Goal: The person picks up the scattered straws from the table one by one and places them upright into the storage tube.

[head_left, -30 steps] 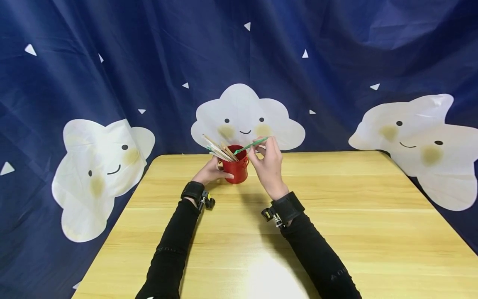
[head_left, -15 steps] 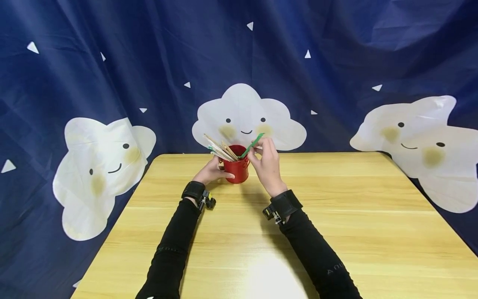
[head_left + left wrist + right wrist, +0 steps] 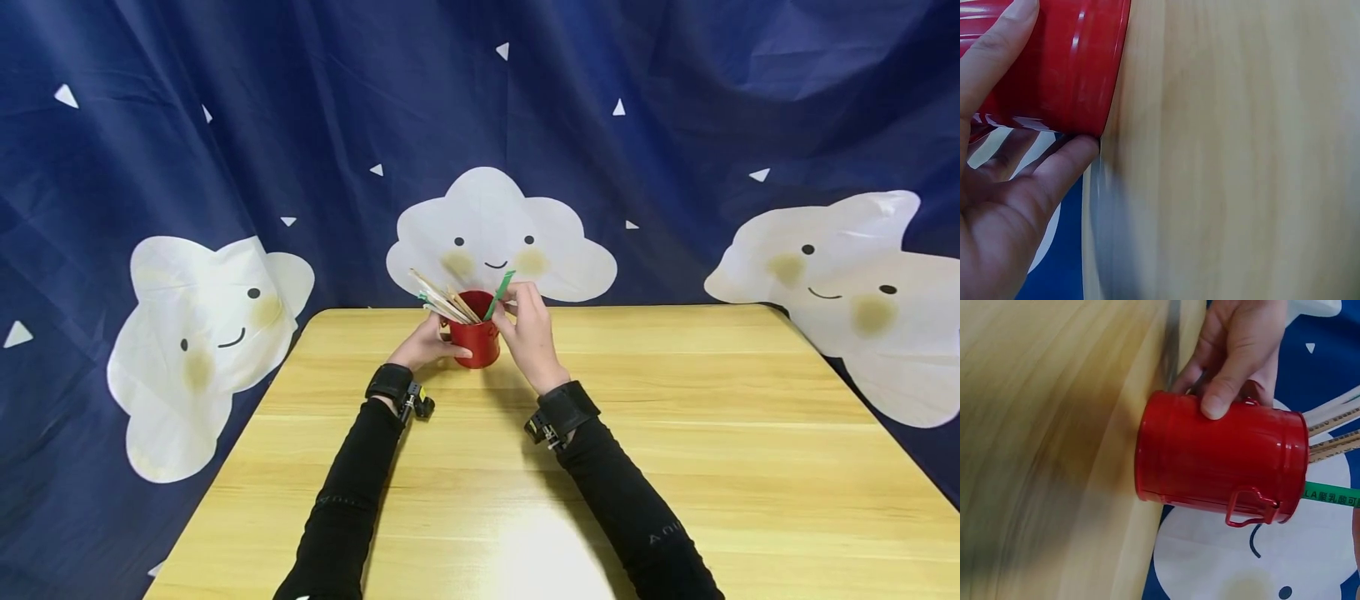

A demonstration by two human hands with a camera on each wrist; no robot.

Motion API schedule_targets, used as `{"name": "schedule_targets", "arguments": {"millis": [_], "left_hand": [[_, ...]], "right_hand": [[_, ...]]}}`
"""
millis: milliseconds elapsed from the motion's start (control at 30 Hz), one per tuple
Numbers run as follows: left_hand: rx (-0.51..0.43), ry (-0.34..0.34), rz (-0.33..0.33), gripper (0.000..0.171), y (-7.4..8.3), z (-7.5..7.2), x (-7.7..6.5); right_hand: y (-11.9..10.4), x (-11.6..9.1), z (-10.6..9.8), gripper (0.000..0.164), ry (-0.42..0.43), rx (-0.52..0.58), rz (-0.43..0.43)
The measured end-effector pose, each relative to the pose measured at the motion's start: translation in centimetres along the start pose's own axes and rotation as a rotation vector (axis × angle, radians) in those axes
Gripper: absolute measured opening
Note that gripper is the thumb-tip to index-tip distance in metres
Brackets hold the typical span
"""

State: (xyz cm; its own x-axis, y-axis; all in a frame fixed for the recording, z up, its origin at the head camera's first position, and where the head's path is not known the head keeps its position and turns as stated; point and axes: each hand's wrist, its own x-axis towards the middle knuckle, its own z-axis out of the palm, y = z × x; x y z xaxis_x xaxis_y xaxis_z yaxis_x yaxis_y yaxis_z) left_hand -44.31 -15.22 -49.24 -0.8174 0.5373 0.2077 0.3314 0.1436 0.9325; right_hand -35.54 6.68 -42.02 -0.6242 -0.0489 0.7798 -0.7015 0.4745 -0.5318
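Observation:
A red metal bucket (image 3: 476,343) with small side handles (image 3: 1232,509) stands upright near the table's far edge. My left hand (image 3: 423,343) grips it from the left, thumb across its front; the left wrist view shows other fingers (image 3: 1063,164) low behind it. Over the bucket's right rim, my right hand (image 3: 529,335) pinches a green straw-like stick with printed lettering (image 3: 1332,494). Its lower end is inside the bucket and hidden; its top sticks up above my fingers. Several thin pale sticks (image 3: 438,305), some with printed wrappers, lean left inside the bucket.
The light wooden table (image 3: 675,433) spreads out in front and to both sides. A dark blue curtain (image 3: 330,125) with white smiling clouds hangs right behind its far edge.
My right hand has shifted left toward the bucket. The green stick has swung from nearly flat to steep, its lower end going into the bucket. My left hand keeps its hold.

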Motion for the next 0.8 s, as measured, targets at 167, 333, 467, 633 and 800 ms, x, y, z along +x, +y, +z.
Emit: {"name": "schedule_targets", "arguments": {"millis": [167, 333, 467, 633, 800], "left_hand": [[-0.011, 0.000, 0.006, 0.107, 0.1, 0.1, -0.1], [-0.005, 0.003, -0.006, 0.109, 0.2, 0.2, 0.0], [-0.022, -0.005, -0.009, 0.107, 0.1, 0.1, 0.1], [-0.037, -0.009, -0.005, 0.108, 0.0, 0.1, 0.1], [-0.045, -0.014, -0.016, 0.107, 0.1, 0.0, -0.1]], "right_hand": [[0.7, -0.2, 0.7, 0.013, -0.055, -0.013, -0.024], [1.1, -0.2, 1.5, 0.014, -0.077, -0.090, -0.063], [1.3, -0.1, 2.0, 0.015, -0.085, -0.107, -0.049], [1.6, 0.2, 2.5, 0.015, -0.132, -0.075, 0.008], [1.7, 0.4, 2.8, 0.016, -0.163, -0.075, 0.053]]}}
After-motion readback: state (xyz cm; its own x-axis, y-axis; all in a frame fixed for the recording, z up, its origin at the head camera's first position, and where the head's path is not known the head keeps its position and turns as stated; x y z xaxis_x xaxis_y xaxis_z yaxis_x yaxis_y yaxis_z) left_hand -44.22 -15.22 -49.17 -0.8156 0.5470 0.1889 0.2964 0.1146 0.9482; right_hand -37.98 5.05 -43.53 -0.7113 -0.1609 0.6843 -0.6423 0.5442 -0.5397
